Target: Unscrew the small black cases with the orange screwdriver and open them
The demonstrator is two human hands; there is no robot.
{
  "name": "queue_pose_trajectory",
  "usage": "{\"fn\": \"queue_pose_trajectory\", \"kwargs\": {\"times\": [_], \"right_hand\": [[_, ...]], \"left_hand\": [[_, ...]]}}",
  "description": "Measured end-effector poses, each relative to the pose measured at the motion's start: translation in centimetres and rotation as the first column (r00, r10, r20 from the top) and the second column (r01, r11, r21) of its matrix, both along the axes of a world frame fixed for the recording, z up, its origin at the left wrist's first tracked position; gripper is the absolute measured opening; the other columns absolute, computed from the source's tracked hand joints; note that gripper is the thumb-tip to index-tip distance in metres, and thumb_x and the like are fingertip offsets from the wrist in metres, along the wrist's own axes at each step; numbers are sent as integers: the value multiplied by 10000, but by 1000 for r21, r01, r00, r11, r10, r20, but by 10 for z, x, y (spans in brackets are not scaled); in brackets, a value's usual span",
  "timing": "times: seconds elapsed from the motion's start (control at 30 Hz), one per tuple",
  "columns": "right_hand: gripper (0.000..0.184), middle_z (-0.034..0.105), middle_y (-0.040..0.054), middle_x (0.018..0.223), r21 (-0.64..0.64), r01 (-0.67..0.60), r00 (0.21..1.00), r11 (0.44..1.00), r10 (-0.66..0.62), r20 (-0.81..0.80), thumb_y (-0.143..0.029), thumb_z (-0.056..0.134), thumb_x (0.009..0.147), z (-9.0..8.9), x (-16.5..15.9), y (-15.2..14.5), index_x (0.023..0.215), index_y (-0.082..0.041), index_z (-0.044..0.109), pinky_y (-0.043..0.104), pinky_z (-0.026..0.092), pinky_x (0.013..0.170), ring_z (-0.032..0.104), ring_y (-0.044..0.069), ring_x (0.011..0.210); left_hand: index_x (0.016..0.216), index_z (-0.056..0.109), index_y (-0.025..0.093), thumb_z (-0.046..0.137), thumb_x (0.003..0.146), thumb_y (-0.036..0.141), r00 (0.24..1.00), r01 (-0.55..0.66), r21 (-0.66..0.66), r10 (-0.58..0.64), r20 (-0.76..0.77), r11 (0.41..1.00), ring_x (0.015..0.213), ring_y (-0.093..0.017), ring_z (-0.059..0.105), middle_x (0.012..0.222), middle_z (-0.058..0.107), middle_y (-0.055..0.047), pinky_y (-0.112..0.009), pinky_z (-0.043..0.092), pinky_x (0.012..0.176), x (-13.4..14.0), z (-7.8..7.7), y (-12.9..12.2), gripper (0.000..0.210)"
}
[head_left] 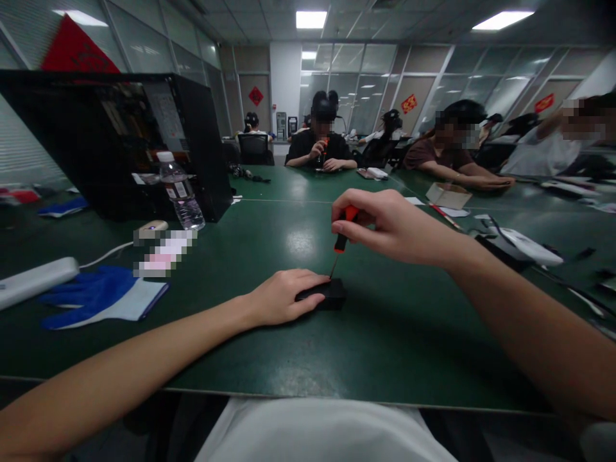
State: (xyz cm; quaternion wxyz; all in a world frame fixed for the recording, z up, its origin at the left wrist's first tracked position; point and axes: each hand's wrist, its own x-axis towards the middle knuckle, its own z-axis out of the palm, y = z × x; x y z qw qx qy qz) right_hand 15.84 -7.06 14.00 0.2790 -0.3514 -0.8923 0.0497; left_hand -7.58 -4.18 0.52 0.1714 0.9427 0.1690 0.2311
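A small black box-shaped part (332, 296) lies on the green table (289, 359) in front of me. My left hand (286, 296) grips it from the left, fingers along its far side and thumb along the near side. Above it, my right hand (380, 221) is closed around the orange and black handle of a screwdriver (341, 242). The thin shaft slants down, and its tip meets the far edge of the black part beside my left fingertips. Whether a screw sits under the tip is too small to tell.
To the left stand an open black computer case (202, 147), a water bottle (180, 192), a blue and white glove (103, 298) and a white device (38, 282). A small box (448, 196) and a white device with cables (527, 246) lie right. Several people sit beyond.
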Motion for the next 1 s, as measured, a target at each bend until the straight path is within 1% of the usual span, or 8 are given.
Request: {"fn": "queue_pose_trajectory", "kwargs": {"times": [0.17, 0.23, 0.4, 0.63, 0.73, 0.87, 1.0], "right_hand": [[169, 696, 13, 780, -23, -12, 1000, 1000, 12, 6, -359, 563, 985, -3, 1, 1, 963, -195, 592, 240, 440, 633, 632, 138, 675], [162, 694, 10, 775, -25, -17, 1000, 1000, 17, -5, -352, 556, 989, -5, 0, 2, 964, -195, 587, 241, 444, 633, 634, 136, 667], [142, 696, 4, 766, -30, -16, 1000, 999, 16, -3, -334, 562, 980, -6, 0, 3, 966, -195, 591, 234, 442, 602, 615, 128, 624], [119, 693, 1, 756, 1, 3, 1000, 1000, -3, 16, -310, 574, 963, -3, 3, 5, 938, -194, 589, 234, 441, 614, 611, 126, 626], [112, 699, 4, 748, -29, -1, 1000, 1000, 2, 27, -303, 567, 962, -2, 3, 5, 939, -196, 589, 235, 438, 603, 615, 131, 624], [121, 700, -2, 745, -61, -20, 1000, 998, 20, -1, -314, 562, 966, -3, 4, 6, 942, -198, 591, 230, 436, 583, 601, 122, 599], [107, 717, 9, 790, -69, -37, 999, 997, 37, 7, -302, 565, 959, -3, 5, 5, 970, -202, 600, 228, 446, 598, 626, 133, 648]], "left_hand": [[1385, 590, 140, 521, 1025, 303, 1000, 4, -3, -4, 6, 1000, 1149, -257, 689, 1288, 700, -149, -379, 535, 1014, 0, 0, 0, 402], [1377, 596, 134, 524, 1022, 301, 1000, 8, 1, -8, 10, 1000, 1143, -260, 690, 1282, 702, -153, -384, 538, 1011, 0, 0, 0, 399], [1383, 598, 163, 536, 1013, 298, 1000, 8, -9, -8, 22, 1000, 1133, -251, 694, 1270, 708, -140, -374, 542, 1005, 0, 1, 0, 398], [1375, 598, 128, 526, 1021, 313, 1000, -2, -7, 2, 2, 1000, 1138, -269, 689, 1287, 698, -164, -402, 540, 1009, 0, 2, -1, 406], [1388, 590, 152, 523, 1023, 309, 1000, -1, -6, 1, 3, 1000, 1122, -258, 693, 1271, 705, -148, -388, 546, 993, 0, 2, -1, 403], [1392, 587, 159, 527, 1020, 309, 1000, -4, -1, 4, -8, 1000, 1124, -259, 692, 1271, 705, -143, -386, 543, 996, -1, 2, 0, 405], [1393, 583, 160, 523, 1023, 312, 1000, -8, -9, 8, -18, 1000, 1138, -263, 688, 1282, 699, -143, -388, 537, 1003, -1, 1, 0, 405]]}}
